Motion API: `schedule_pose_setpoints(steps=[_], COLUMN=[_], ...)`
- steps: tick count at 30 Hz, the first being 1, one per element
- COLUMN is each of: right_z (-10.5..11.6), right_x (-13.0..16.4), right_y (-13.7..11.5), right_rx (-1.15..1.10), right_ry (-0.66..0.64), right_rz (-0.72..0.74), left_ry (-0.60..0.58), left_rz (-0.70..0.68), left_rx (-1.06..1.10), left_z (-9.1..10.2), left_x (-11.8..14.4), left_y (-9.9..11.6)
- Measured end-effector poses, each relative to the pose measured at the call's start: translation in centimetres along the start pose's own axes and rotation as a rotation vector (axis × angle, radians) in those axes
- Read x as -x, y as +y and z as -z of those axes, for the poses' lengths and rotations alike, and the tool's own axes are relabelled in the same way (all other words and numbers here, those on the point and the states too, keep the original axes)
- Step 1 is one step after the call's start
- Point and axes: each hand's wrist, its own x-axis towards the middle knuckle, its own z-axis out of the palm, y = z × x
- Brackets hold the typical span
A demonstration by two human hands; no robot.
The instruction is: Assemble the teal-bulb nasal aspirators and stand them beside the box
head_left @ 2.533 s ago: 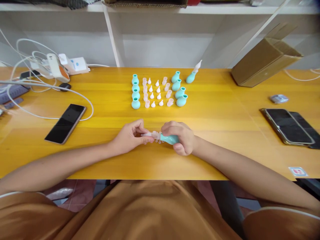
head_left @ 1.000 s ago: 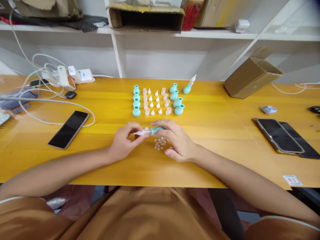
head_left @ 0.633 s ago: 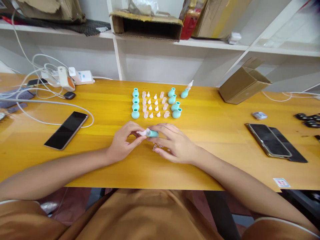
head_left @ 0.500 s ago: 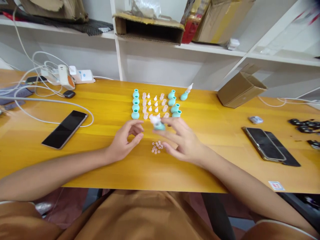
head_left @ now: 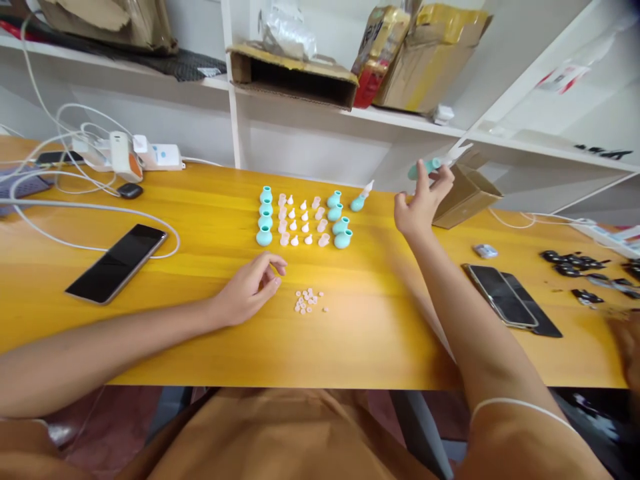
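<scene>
Yellow wood forms the table (head_left: 200,220), where a dark phone (head_left: 116,263) is laid at the left. Next, the left hand (head_left: 249,288) is rested on the table, fingers loosely curled and empty, just left of a small heap of pink beads (head_left: 309,301). Beyond these, teal bulbs (head_left: 264,215) and pale tips (head_left: 300,220) are set in rows. Further right, the right hand (head_left: 420,203) is raised above the table, an assembled teal bulb with white nozzle (head_left: 436,162) pinched in its fingertips, near a cardboard box (head_left: 465,195).

Yellow wooden table (head_left: 210,220) carries: teal bulbs (head_left: 264,216) and pale pink tips (head_left: 300,220) in rows, small pink pieces (head_left: 309,301) in a cluster, phone (head_left: 116,263), white cables (head_left: 75,200), cardboard box (head_left: 465,193), two phones (head_left: 507,305) at right.
</scene>
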Motion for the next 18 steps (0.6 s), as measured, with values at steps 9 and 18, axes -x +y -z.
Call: schedule_pose_setpoints(steps=[9, 18], right_z=[-7.7, -8.8], right_x=[2.6, 3.8], right_y=[3.3, 3.7], right_rx=[0.023, 0.077], right_ry=[-0.069, -0.257], right_rz=[-0.218, -0.096], left_ry=[-0.058, -0.114], left_rz=[-0.032, -0.043], left_rx=[-0.099, -0.097], left_z=[0.0, -0.1], left_x=[-0.1, 0.0], left_y=[0.1, -0.1])
